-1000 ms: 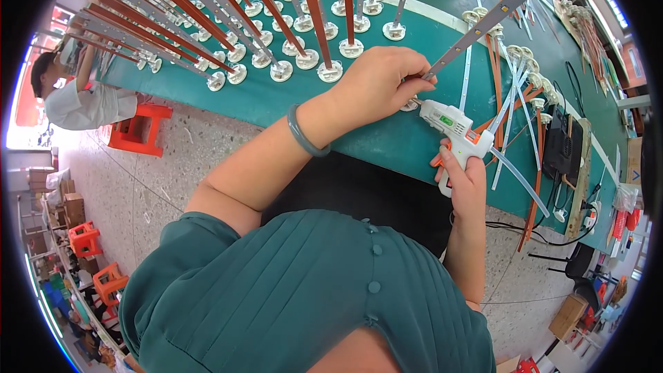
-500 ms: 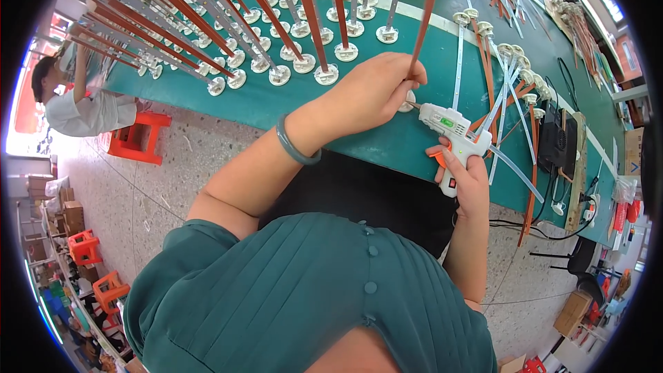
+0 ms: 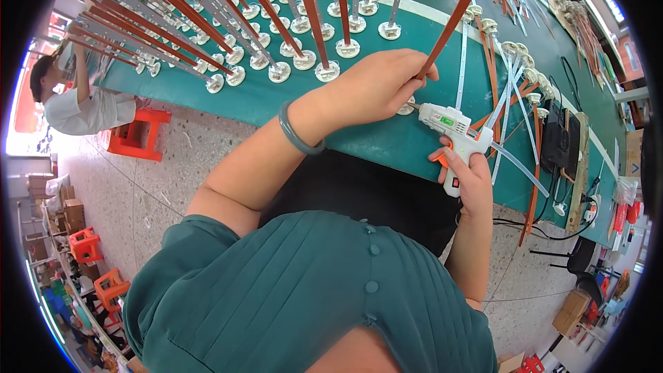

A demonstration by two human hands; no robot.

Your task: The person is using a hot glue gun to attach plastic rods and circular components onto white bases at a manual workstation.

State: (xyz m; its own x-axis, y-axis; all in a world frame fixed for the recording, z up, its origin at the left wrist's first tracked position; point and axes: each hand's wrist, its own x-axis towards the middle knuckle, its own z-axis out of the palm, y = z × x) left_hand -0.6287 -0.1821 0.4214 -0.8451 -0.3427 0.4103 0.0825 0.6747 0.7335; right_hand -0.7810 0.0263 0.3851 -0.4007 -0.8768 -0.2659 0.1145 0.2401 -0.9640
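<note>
At the left, a co-worker in a pale top (image 3: 90,112) is seen with raised arms beside a red stool (image 3: 141,135), which is set on a speckled floor (image 3: 183,179) crossed by thin dark lines. Below, two orange stools (image 3: 84,246) are placed near shelving where cardboard boxes (image 3: 72,208) are stacked. At the right, a black case (image 3: 561,139) is laid beside a wooden board (image 3: 578,173), dark cables (image 3: 552,237) are draped below, and a black chair (image 3: 581,257) is stood near a brown carton (image 3: 570,312).

A workshop: glue gun (image 3: 452,123), long green bench (image 3: 383,144), rows of upright strips (image 3: 312,17)
</note>
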